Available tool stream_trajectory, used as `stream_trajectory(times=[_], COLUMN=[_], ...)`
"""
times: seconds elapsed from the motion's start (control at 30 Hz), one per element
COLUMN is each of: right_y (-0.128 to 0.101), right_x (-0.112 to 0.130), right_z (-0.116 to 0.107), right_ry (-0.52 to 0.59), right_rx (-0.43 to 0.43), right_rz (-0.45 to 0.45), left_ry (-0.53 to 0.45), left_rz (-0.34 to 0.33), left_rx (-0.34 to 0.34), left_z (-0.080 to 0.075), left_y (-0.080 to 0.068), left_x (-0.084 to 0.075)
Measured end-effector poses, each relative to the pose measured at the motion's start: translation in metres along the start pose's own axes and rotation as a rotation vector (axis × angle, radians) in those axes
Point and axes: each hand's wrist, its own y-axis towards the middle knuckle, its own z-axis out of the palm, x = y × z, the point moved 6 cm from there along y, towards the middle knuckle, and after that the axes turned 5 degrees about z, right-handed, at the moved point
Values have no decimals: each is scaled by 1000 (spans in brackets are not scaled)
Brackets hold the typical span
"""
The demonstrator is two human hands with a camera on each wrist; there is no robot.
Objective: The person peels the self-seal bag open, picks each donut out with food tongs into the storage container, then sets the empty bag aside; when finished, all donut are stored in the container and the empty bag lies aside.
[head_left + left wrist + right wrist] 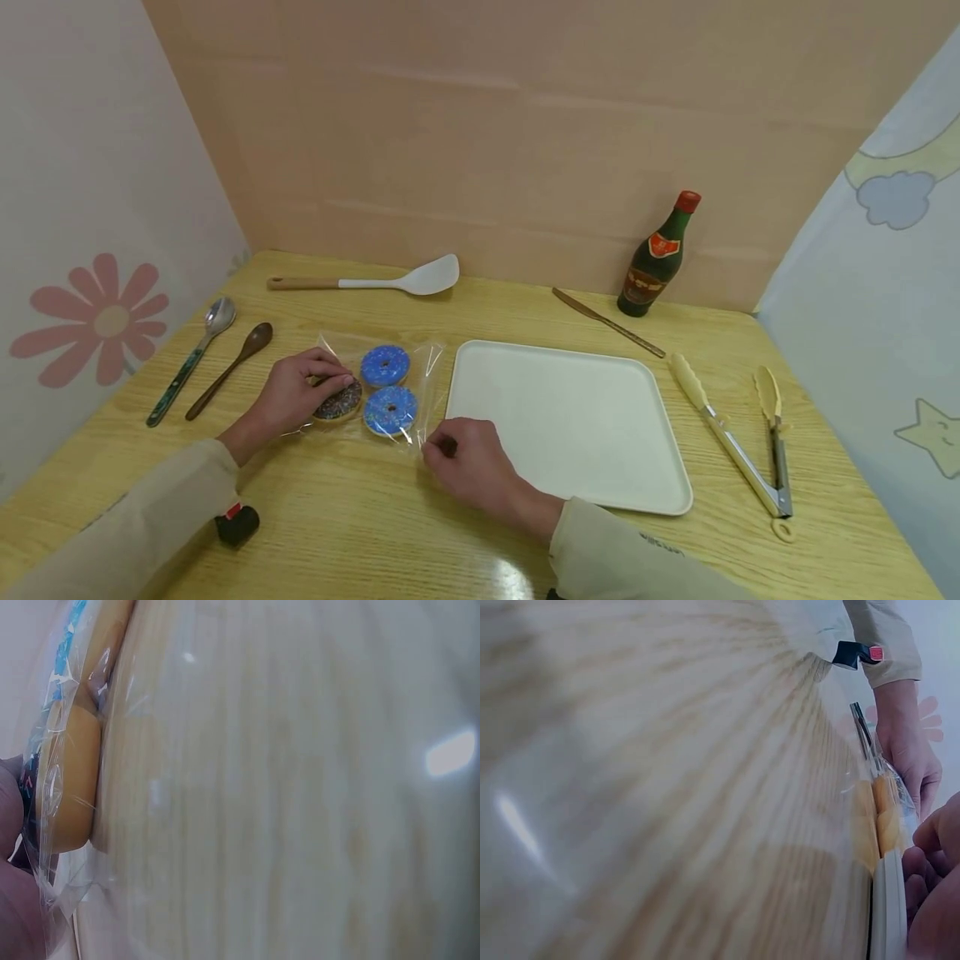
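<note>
Beside tray (570, 417), doughnut bag (375, 387) lies left-right.

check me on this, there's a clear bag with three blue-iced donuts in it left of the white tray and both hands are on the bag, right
Not quite. The head view shows the clear bag holding two blue-iced donuts and one chocolate donut with sprinkles, not three blue ones. The rest holds: the bag lies left of the white tray, the left hand is on it and the right hand pinches its corner.
</note>
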Motion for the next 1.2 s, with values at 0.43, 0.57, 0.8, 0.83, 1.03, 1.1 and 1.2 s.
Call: stream_trajectory(times=[0.43,0.57,0.8,0.83,1.03,1.1,1.2], right_y=[-2,1,14,17,38,44,51], right_x=[-8,-10,-14,-15,-18,-17,-16], right_z=[-5,-7,-8,-7,-2,0,3], right_ry=[30,34,63,74,70,31,-24], right_rx=[35,34,-6,-11,-28,-33,-34], right_rz=[79,76,131,140,220,244,263], left_ry=[-22,-34,-50,-50,-52,-53,-51], left_rz=[-16,-17,-22,-23,-18,-17,-22], left_rx=[0,-5,-5,-5,-9,-11,-11], left_z=[-3,-2,0,0,-1,0,0], left_y=[-2,-2,-1,-1,-1,-1,-1], left_x=[2,2,3,3,2,2,3])
